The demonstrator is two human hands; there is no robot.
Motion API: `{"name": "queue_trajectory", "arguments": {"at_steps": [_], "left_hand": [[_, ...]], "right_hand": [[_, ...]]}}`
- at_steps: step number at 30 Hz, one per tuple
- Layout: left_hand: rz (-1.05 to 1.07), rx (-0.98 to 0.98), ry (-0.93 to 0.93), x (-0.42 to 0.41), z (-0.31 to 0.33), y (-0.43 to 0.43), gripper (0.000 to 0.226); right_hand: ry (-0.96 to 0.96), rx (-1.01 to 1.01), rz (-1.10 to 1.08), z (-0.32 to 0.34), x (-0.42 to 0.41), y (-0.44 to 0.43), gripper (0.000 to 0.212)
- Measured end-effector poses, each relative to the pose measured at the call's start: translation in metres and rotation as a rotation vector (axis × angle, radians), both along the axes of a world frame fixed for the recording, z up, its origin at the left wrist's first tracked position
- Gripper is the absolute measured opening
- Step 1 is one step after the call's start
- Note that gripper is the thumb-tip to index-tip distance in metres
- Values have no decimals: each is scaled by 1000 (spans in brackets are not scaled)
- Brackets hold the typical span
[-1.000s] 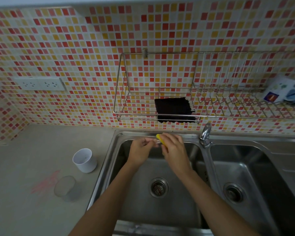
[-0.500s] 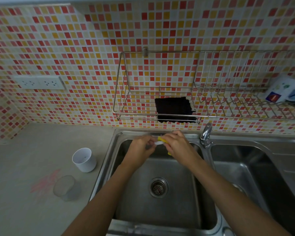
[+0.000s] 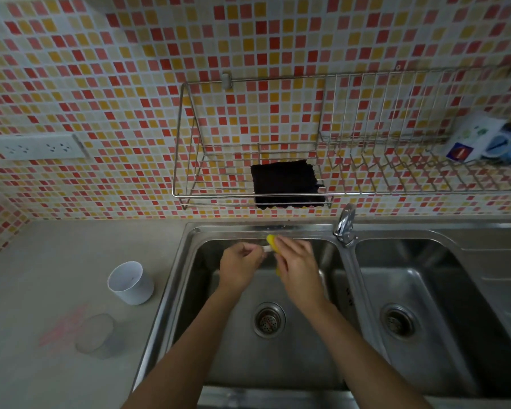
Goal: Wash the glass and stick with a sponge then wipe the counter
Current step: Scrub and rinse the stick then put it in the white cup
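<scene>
Head view: what is held by the hands?

The stick (image 3: 266,248) is pinched at one end by the left hand (image 3: 242,267), whose fingers are curled. The sponge (image 3: 271,242) is gripped by the right hand (image 3: 297,267) and is laid against the stick, most of which is hidden between the two hands.

Where is this done?

Both hands are held over the back of the left basin of the sink (image 3: 171,290), just below its rear rim. The tap (image 3: 345,224) is seen to their right.

And the glass?

The glass (image 3: 96,335) is seen upright on the counter (image 3: 42,261), left of the sink and well apart from the hands. A pink smear (image 3: 64,326) is spread just beside it, and a cup (image 3: 130,283) is stood near, further back.

What is seen beyond?

A rack (image 3: 189,196) is fixed to the tiled wall above the sink. A cloth (image 3: 286,183) is draped in it, and mugs (image 3: 472,140) are laid at its right end. A socket strip (image 3: 36,147) is mounted at the left.
</scene>
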State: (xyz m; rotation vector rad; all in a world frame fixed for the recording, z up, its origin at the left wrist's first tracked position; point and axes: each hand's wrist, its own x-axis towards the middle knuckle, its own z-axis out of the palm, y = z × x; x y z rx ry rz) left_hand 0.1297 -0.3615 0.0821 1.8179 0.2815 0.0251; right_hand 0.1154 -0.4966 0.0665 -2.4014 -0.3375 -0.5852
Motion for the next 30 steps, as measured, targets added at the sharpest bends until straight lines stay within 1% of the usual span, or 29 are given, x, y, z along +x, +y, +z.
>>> {"name": "queue_trajectory", "arguments": {"at_steps": [2, 4, 6, 7, 9, 12, 15, 17, 21, 23, 24, 26, 28, 29, 30], "left_hand": [[19, -53, 73, 1, -2, -9, 10], [9, -46, 108, 4, -7, -16, 10], [-26, 50, 99, 9, -11, -21, 12], [-59, 117, 91, 11, -14, -23, 11], [-137, 234, 69, 16, -19, -28, 7], [-268, 310, 58, 26, -22, -41, 8], [-368, 296, 20, 36, -21, -61, 7], [-424, 263, -4, 40, -20, -76, 8], [-499, 212, -28, 51, -18, -102, 12], [-517, 199, -32, 54, -17, -111, 13], [-524, 199, -35, 55, -18, -113, 13], [-529, 201, -39, 56, -19, -118, 12], [-530, 216, -47, 56, -20, -121, 11], [-534, 225, -57, 56, -20, -122, 10], [-540, 220, -66, 57, -21, -123, 10]], "right_hand": [[57, 44, -101, -11, 4, -10, 45], [31, 15, -83, -21, -2, -13, 45], [3, -7, -35, -27, -10, -20, 43], [16, 9, -49, -32, -9, -31, 42], [68, 85, -176, -42, 0, -63, 40], [167, 138, -391, -54, 19, -118, 36], [304, 184, -428, -54, 40, -151, 22], [414, 179, -390, -56, 53, -160, 27], [578, 97, -291, -62, 64, -158, 55], [593, 90, -205, -67, 66, -156, 55], [605, 114, -166, -70, 66, -156, 52], [622, 247, -145, -74, 64, -157, 52], [615, 377, -233, -77, 61, -161, 59], [611, 452, -308, -78, 58, -163, 60], [612, 569, -384, -79, 55, -163, 59]]}}
